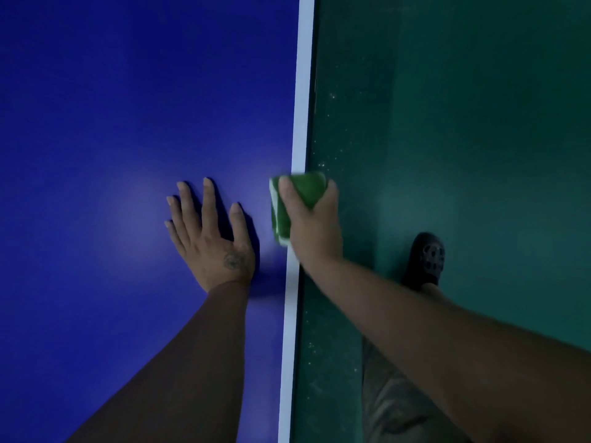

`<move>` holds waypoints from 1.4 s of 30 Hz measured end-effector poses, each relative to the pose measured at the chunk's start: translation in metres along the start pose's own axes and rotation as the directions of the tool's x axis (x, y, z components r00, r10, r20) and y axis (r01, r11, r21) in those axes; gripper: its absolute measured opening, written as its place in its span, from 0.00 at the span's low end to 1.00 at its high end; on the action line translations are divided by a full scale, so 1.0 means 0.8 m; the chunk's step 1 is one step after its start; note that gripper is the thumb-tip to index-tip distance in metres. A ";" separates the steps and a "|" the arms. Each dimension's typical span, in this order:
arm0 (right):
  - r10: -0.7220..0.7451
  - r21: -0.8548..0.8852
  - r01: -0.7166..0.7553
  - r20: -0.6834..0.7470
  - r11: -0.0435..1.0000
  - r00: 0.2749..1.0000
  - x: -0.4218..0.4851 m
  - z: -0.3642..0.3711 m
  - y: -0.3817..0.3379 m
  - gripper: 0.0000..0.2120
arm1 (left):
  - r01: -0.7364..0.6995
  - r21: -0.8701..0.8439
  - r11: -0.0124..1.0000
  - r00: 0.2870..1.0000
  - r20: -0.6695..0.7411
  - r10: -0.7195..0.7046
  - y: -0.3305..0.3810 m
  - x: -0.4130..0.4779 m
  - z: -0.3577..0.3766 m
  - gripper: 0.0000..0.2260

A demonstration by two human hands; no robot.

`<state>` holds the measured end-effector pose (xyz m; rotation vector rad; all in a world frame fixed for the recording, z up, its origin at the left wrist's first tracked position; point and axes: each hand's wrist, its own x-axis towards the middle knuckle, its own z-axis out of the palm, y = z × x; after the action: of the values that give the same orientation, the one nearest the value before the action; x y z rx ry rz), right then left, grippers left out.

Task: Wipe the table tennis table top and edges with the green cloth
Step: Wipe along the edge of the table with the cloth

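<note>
My right hand (315, 225) grips the green cloth (297, 199) folded over the tabletop (128, 91) edge (white stripe); left hand (211, 231) spread flat. I judge edge-wiping midway, much edge remaining.

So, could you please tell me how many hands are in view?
2. The left hand lies flat on the blue table top; the right hand grips the green cloth over the white edge line. Neither is hidden.
</note>
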<state>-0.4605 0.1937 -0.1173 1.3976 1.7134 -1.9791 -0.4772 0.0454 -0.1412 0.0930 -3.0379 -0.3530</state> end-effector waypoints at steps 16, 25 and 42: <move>-0.013 -0.108 0.010 -0.024 0.994 1.000 -0.074 0.000 0.091 0.50 | -0.033 0.012 0.999 0.999 0.002 0.033 -0.006 0.001 0.004 0.27; -0.123 -0.016 0.123 -0.038 0.992 0.992 0.090 0.003 -0.072 0.42 | -0.043 0.049 0.998 0.999 0.006 0.043 -0.012 0.002 0.008 0.26; -0.123 -0.033 0.129 0.134 0.991 0.983 -0.016 -0.033 0.057 0.33 | -0.011 -0.148 0.989 0.973 0.226 0.045 0.176 0.273 0.035 0.27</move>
<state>-0.4095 0.1954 -0.1366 1.1438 1.8125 -2.0374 -0.7043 0.1735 -0.1200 -0.0011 -3.2220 -0.6232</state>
